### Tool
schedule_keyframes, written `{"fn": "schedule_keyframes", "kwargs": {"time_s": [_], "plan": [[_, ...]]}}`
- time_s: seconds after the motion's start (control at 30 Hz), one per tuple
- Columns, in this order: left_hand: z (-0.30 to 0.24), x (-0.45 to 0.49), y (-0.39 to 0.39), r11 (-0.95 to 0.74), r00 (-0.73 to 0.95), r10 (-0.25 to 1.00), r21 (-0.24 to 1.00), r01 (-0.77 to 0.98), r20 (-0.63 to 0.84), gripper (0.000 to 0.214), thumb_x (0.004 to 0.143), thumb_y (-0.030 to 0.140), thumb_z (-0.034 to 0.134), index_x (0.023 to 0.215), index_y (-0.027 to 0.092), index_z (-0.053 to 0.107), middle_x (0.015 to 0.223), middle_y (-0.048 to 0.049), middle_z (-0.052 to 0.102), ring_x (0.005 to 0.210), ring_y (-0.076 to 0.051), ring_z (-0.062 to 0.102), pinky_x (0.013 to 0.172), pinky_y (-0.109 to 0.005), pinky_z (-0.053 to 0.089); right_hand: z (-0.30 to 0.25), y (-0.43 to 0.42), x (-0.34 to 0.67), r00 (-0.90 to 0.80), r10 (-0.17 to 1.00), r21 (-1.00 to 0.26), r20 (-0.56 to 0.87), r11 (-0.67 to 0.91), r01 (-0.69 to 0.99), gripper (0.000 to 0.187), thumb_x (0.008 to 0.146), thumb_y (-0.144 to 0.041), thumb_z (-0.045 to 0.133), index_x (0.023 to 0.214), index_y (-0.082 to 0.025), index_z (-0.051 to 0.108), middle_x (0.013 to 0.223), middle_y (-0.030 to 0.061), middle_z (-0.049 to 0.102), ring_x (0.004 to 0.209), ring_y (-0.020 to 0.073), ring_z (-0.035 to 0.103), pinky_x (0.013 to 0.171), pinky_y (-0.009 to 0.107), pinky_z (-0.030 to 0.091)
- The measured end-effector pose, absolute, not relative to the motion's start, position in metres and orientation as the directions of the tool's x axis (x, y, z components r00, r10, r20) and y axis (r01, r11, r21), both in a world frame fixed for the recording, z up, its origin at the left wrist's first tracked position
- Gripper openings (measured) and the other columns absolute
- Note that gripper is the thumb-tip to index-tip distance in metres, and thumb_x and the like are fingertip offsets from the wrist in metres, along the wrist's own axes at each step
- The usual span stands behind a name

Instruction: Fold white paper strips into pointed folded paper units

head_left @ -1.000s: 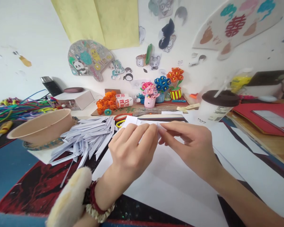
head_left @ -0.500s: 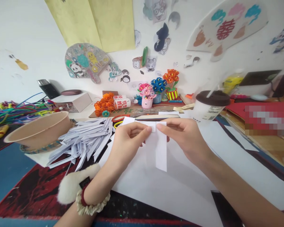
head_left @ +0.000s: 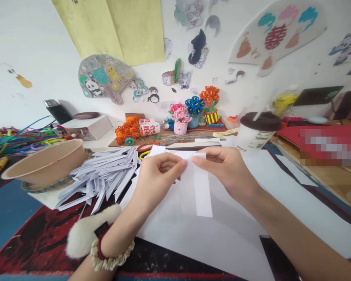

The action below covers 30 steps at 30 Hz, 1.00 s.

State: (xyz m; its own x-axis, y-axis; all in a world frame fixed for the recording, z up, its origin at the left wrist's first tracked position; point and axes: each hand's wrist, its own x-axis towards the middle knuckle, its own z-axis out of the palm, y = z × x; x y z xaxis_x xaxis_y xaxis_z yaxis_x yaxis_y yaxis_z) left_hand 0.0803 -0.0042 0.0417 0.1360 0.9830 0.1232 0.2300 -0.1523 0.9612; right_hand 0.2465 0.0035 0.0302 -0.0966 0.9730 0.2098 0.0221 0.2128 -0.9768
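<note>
Both hands were raised near the middle of the frame, thumb tips just apart, busy with a white strip (head_left: 204, 195). From where I stood, the right hand (head_left: 229, 168) was closed to a pinch, its thumb pressed flat on the strip's top end and its other fingers curled behind. The left hand (head_left: 156, 177) was closed much the same way, thumb against forefinger at the strip's upper left edge; white lay upon white there, so I could not tell how much paper it had between its fingers. The rest of the strip hung down, slanting slightly right, in front of a big sheet (head_left: 216, 242) that filled the lower centre. A cream scrunchie (head_left: 112, 259) circled the left wrist at the lower left.

Left of that hand, at centre left, lay a loose heap of folded strips (head_left: 105, 171), with a tan bowl (head_left: 46, 160) beyond it, nearer the left edge. A lidded cup (head_left: 257, 130) with a straw stood right of centre, past the right hand, and bare wood of the counter (head_left: 339, 189) showed at the far right. Pink flowers (head_left: 179, 113), blue flowers (head_left: 194, 105) and orange flowers (head_left: 210, 95) stood in pots at the upper middle.
</note>
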Motion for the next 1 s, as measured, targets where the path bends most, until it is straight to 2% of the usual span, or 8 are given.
{"fn": "schedule_keyframes", "kwargs": {"time_s": [0.3,0.53,0.7,0.83,1.0], "plan": [[0.041,0.079,-0.004,-0.284,0.185,0.955,0.898,0.336,0.233,0.018,0.084,0.026,0.060,0.071,0.014,0.065,0.060,0.0007,0.058,0.054,-0.009,0.052,0.052,-0.020,0.041,0.028,0.005,0.248,-0.128,0.976,-0.984,0.178,0.172,-0.055,0.012,0.070,-0.028,0.073,0.070,-0.017,0.071,0.062,0.0012,0.066,0.057,0.0131,0.058,0.053,0.025,0.048],[0.038,0.077,0.001,-0.339,0.212,0.938,0.856,0.391,0.274,0.021,0.085,0.032,0.059,0.074,0.015,0.064,0.065,0.0000,0.058,0.059,-0.010,0.052,0.056,-0.022,0.042,0.029,0.005,0.248,-0.115,0.964,-0.970,0.241,0.244,0.018,0.010,0.073,-0.026,0.070,0.069,-0.017,0.070,0.054,-0.0029,0.058,0.048,0.0089,0.050,0.042,0.021,0.038],[0.038,0.079,0.000,-0.402,0.199,0.916,0.817,0.413,0.350,0.022,0.083,0.029,0.061,0.066,0.015,0.058,0.062,0.0015,0.055,0.057,-0.009,0.047,0.056,-0.022,0.038,0.027,0.005,0.247,-0.130,0.957,-0.964,0.259,0.264,0.022,0.014,0.073,-0.024,0.070,0.062,-0.016,0.066,0.050,-0.0049,0.052,0.046,0.0065,0.044,0.041,0.020,0.034],[0.037,0.076,0.002,-0.355,0.186,0.934,0.847,0.395,0.305,0.022,0.084,0.032,0.059,0.070,0.015,0.060,0.059,0.0019,0.053,0.054,-0.009,0.046,0.053,-0.023,0.037,0.028,0.006,0.247,-0.125,0.962,-0.970,0.244,0.244,-0.018,0.011,0.071,-0.023,0.073,0.064,-0.017,0.068,0.049,-0.0053,0.050,0.046,0.0071,0.045,0.042,0.021,0.035],[0.035,0.073,0.006,-0.414,0.251,0.908,0.804,0.427,0.334,0.016,0.084,0.032,0.061,0.079,0.016,0.064,0.072,-0.0003,0.058,0.066,-0.011,0.052,0.060,-0.023,0.041,0.025,0.010,0.250,-0.171,0.962,-0.976,0.215,0.219,0.007,0.015,0.071,-0.030,0.075,0.066,-0.017,0.069,0.055,-0.0024,0.057,0.052,0.0098,0.051,0.050,0.024,0.042]]}}
